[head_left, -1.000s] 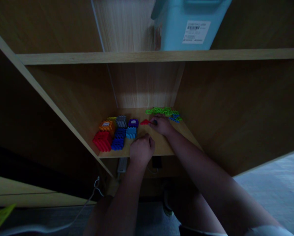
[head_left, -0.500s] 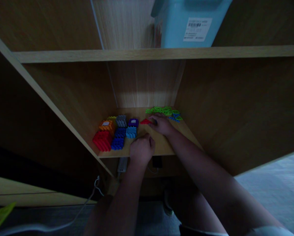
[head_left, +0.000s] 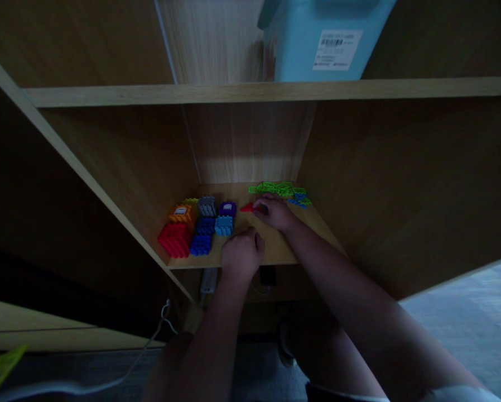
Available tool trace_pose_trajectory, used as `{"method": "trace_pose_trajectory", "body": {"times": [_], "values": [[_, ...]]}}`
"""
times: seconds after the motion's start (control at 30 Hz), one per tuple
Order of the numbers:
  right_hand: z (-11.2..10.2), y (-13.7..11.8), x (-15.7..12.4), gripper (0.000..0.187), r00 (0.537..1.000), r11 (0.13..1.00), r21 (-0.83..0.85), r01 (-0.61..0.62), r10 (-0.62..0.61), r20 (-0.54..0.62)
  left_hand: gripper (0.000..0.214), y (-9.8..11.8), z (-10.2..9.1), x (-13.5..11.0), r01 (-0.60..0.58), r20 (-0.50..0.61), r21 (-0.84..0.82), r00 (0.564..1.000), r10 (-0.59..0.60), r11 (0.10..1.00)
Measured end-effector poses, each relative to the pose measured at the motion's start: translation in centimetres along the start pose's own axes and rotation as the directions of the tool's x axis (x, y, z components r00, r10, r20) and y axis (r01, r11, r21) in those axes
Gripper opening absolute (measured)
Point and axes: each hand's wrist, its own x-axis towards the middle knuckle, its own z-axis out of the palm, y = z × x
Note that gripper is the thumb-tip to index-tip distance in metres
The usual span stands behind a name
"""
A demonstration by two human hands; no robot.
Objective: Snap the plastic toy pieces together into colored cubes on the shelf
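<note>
- Wooden shelf [head_left: 275, 252]: left hand [head_left: 242, 251], curled closed, over its front edge.
- Near its left, dark-blue stacks [head_left: 201, 244], then a red stack [head_left: 175, 240] beside the side wall [head_left: 120, 178].
- Deeper, apart from it, right hand [head_left: 274, 212] pinching a red piece [head_left: 247, 207], right of a purple stack [head_left: 227, 209].
- Farthest, green pieces [head_left: 275, 187] along the back.

The left forearm [head_left: 215, 329] climbs from the bottom centre of the frame, its wrist [head_left: 236, 279] roughly straight, to the left hand [head_left: 241, 251] just below the middle, curled into a loose fist with its back toward the camera. The right forearm [head_left: 338, 279] slants from the lower right corner up and leftward. The right hand [head_left: 273, 212] lies near the centre, higher than the left and apart from it, thumb and fingers [head_left: 269, 196] bent leftward in a pinch.
</note>
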Motion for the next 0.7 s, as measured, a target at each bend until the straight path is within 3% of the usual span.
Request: {"method": "trace_pose_trajectory", "body": {"times": [0.57,0.7], "values": [[0.24,0.0,0.16,0.009,1.0,1.0,0.02,0.006,-0.006,0.004,0.027,0.05,-0.1,0.01,0.004,0.017,0.012,1.0,-0.005,1.0],[-0.05,0.1,0.22,0.013,0.997,0.999,0.036,-0.03,0.032,-0.065,0.027,0.07,-0.15,0.03,0.0,0.013,0.017,1.0,0.0,1.0]]}}
